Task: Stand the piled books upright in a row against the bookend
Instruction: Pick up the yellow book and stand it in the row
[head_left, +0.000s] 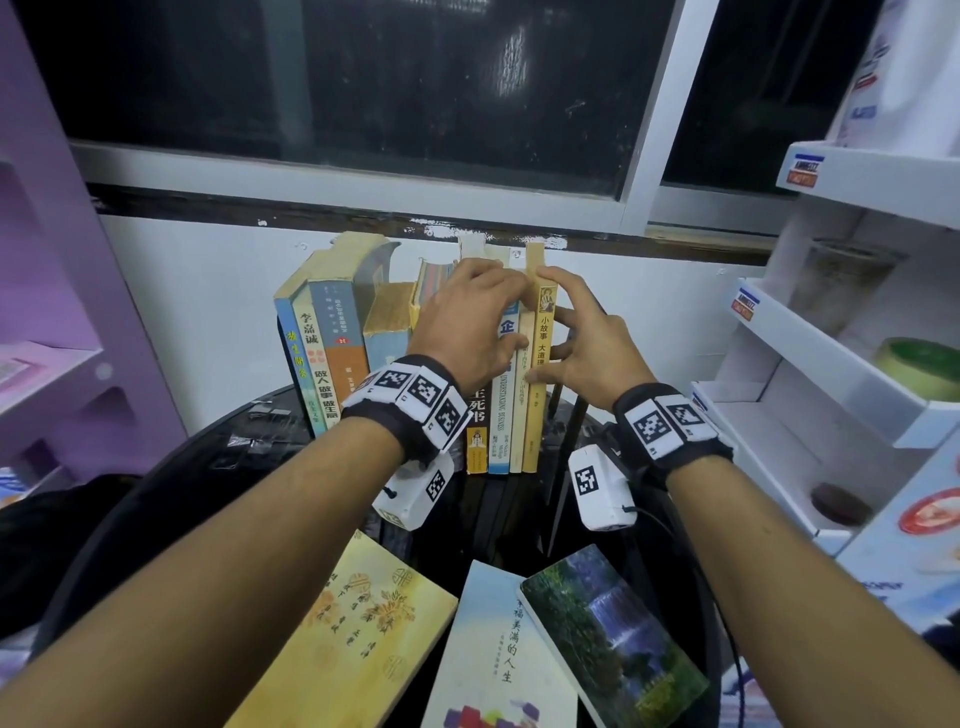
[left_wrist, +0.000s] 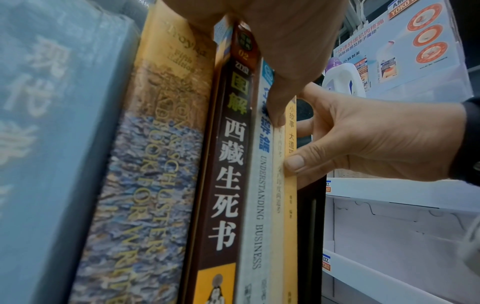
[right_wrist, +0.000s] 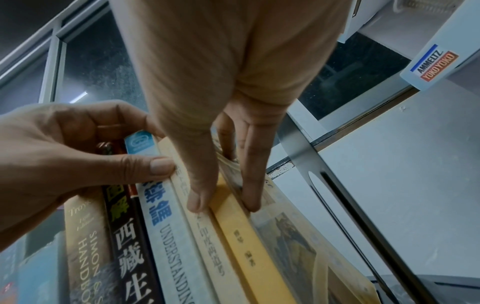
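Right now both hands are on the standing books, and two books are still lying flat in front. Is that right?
Not quite: three books lie flat in front, not two, as the head view shows: the yellow book, the white book and the waterfall-cover book. The left hand and right hand are indeed on the standing books.

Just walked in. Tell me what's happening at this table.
A person is standing books upright in a row on a dark round table. The right hand pinches the yellow-spined book at the row's right end, thumb on the spine, fingers down its outer cover beside the dark bookend. The left hand grips the neighbouring upright books from the top, steadying them. Three books lie flat at the near edge, not yet stood up.
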